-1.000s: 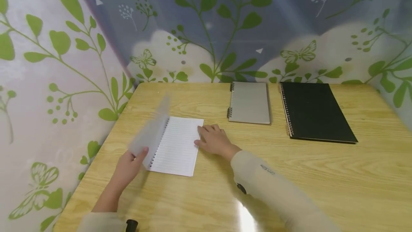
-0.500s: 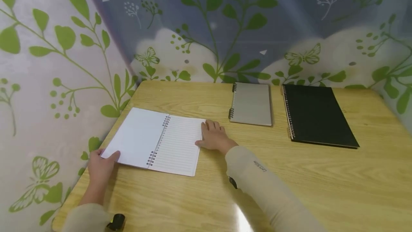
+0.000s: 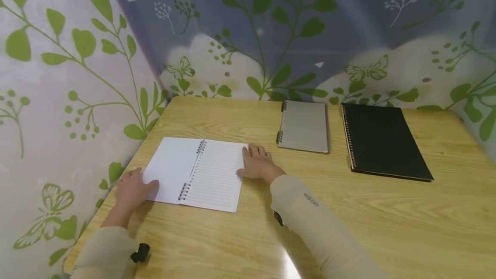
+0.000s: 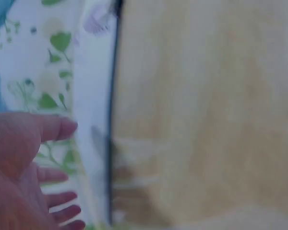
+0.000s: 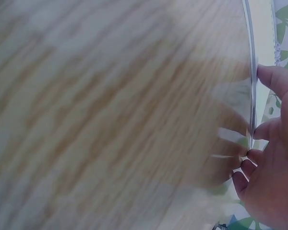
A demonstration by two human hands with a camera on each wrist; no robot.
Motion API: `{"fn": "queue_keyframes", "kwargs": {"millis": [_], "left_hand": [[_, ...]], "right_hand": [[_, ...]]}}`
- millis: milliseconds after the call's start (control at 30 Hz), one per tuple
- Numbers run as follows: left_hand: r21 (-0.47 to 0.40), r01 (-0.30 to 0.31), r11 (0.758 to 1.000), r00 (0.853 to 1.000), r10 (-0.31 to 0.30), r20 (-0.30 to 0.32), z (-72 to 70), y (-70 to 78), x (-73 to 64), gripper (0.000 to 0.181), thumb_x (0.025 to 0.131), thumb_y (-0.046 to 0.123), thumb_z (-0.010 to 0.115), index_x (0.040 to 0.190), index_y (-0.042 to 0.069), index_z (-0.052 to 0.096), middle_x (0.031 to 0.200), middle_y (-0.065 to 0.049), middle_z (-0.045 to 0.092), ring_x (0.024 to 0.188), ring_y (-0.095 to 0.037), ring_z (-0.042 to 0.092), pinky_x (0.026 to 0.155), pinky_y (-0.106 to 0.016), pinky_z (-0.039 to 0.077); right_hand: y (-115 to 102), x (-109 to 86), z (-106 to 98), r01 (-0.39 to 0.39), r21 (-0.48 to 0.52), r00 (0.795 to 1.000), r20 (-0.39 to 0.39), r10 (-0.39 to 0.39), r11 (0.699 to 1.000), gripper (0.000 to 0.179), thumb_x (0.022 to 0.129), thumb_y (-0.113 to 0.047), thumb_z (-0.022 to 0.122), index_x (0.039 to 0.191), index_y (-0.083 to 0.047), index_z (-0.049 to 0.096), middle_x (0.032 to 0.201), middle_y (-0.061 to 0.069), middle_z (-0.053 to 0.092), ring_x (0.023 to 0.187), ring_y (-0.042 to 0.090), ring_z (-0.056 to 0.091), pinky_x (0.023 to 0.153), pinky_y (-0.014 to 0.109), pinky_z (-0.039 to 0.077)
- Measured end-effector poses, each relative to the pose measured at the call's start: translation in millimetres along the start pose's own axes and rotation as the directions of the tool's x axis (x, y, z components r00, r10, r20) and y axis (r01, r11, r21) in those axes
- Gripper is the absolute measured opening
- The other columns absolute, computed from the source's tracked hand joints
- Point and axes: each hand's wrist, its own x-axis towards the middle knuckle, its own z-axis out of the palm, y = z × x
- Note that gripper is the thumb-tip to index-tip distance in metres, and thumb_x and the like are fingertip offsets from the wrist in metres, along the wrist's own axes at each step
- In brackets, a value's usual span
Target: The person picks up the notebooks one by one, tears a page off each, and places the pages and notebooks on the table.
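Observation:
A spiral notebook (image 3: 217,175) lies open on the wooden table, its plain white inner cover (image 3: 172,169) folded flat to the left and a lined page on the right. My left hand (image 3: 133,190) is at the cover's left edge, thumb and fingers spread apart, thumb overlapping the cover in the head view. In the left wrist view, the left hand (image 4: 24,167) shows its fingers extended beside the white cover. My right hand (image 3: 258,165) rests at the lined page's right edge. The right wrist view has the right hand's fingertips (image 5: 252,154) right at the notebook's edge.
A grey spiral notebook (image 3: 304,126) lies closed near the back of the table (image 3: 348,227). Right of it is a larger black spiral notebook (image 3: 385,141). Patterned walls with green leaves (image 3: 83,44) border the table on the left and at the back.
The left hand has swung the cover over leftward from half raised to flat, then let go and spread its fingers at its edge. The right hand has stayed by the page's right edge.

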Motion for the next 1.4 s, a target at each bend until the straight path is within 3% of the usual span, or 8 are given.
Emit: {"fn": "queue_keyframes", "kwargs": {"millis": [167, 300, 567, 867, 1100, 1167, 1233, 1400], "left_hand": [[0.006, -0.386, 0.922, 0.920, 0.386, -0.066, -3.8, 34.5, 17.4, 0.057, 0.093, 0.026, 0.050, 0.139, -0.002, 0.032, 0.142, -0.034, 0.025, 0.131, -0.053, 0.018, 0.106, -0.063, 0.013], [0.040, -0.507, 0.861, 0.862, 0.508, 0.006, -3.0, 50.8, 39.4, 0.050, 0.095, 0.024, 0.048, 0.140, 0.005, 0.036, 0.145, -0.033, 0.022, 0.133, -0.055, 0.012, 0.107, -0.063, 0.011], [-0.009, -0.377, 0.926, 0.875, 0.359, 0.325, 12.6, 60.6, 67.1, 0.058, 0.095, 0.029, 0.047, 0.145, 0.009, 0.025, 0.150, -0.030, -0.001, 0.135, -0.052, -0.006, 0.108, -0.063, 0.002], [0.033, -0.380, 0.924, 0.881, 0.351, 0.318, 15.9, 65.6, 73.5, 0.059, 0.094, 0.029, 0.050, 0.145, 0.009, 0.026, 0.150, -0.030, 0.002, 0.135, -0.052, 0.000, 0.109, -0.062, 0.005], [0.102, -0.412, 0.906, 0.877, 0.364, 0.314, 20.2, 70.2, 80.7, 0.064, 0.094, 0.029, 0.050, 0.147, 0.012, 0.018, 0.149, -0.032, 0.008, 0.136, -0.050, 0.009, 0.110, -0.060, 0.011], [0.138, -0.424, 0.895, 0.873, 0.363, 0.326, 21.3, 72.5, 82.3, 0.063, 0.093, 0.030, 0.050, 0.146, 0.012, 0.022, 0.148, -0.033, 0.010, 0.135, -0.050, 0.012, 0.110, -0.059, 0.013], [0.167, -0.429, 0.888, 0.871, 0.358, 0.336, 21.4, 73.7, 83.1, 0.061, 0.093, 0.030, 0.050, 0.145, 0.012, 0.024, 0.147, -0.034, 0.011, 0.135, -0.050, 0.013, 0.110, -0.058, 0.014], [0.168, -0.361, 0.917, 0.888, 0.283, 0.364, 14.0, 75.9, 76.4, 0.062, 0.093, 0.031, 0.050, 0.146, 0.016, 0.022, 0.149, -0.030, 0.007, 0.136, -0.050, 0.009, 0.109, -0.060, 0.012]], "right_hand": [[-0.4, 0.3, -0.1, -0.010, -0.007, 1.000, 0.002, 0.010, 1.000, 0.081, 0.090, -0.051, 0.048, 0.149, -0.012, 0.009, 0.155, 0.012, 0.005, 0.141, 0.032, 0.006, 0.113, 0.051, 0.011], [-1.7, 0.7, -1.2, -0.010, 0.005, 1.000, -0.010, 0.011, 1.000, 0.080, 0.089, -0.049, 0.050, 0.149, -0.011, 0.012, 0.154, 0.012, 0.009, 0.141, 0.033, 0.008, 0.112, 0.052, 0.012], [-1.7, -0.1, 5.5, -0.019, 0.013, 0.998, -0.059, 0.019, 1.000, 0.077, 0.086, -0.051, 0.053, 0.148, -0.018, 0.020, 0.154, 0.009, 0.016, 0.140, 0.032, 0.012, 0.111, 0.053, 0.015], [-15.6, 2.5, 6.5, 0.064, 0.207, 0.974, -0.227, -0.016, 0.976, 0.053, 0.081, -0.019, 0.062, 0.129, -0.006, 0.044, 0.134, 0.015, 0.039, 0.122, 0.030, 0.036, 0.101, 0.045, 0.033], [-28.3, 12.9, 13.2, 0.000, 0.791, 0.951, -0.188, 0.244, 0.612, 0.081, 0.082, -0.025, 0.068, 0.138, -0.001, 0.014, 0.127, 0.028, 0.049, 0.115, 0.032, 0.052, 0.098, 0.039, 0.042], [-29.2, 11.2, 13.1, -0.032, 0.825, 0.930, -0.182, 0.319, 0.565, 0.076, 0.086, -0.032, 0.063, 0.139, 0.001, 0.020, 0.132, 0.028, 0.045, 0.122, 0.034, 0.047, 0.101, 0.041, 0.040], [-28.6, 9.4, 13.9, -0.049, 0.817, 0.922, -0.185, 0.341, 0.575, 0.060, 0.089, -0.035, 0.058, 0.130, 0.004, 0.038, 0.120, 0.022, 0.054, 0.107, 0.028, 0.056, 0.089, 0.035, 0.048], [-27.1, 4.1, 19.4, -0.043, 0.668, 0.935, -0.234, 0.265, 0.743, 0.031, 0.094, -0.029, 0.050, 0.076, -0.005, 0.053, 0.064, 0.003, 0.050, 0.054, 0.012, 0.044, 0.048, 0.021, 0.037]]}}
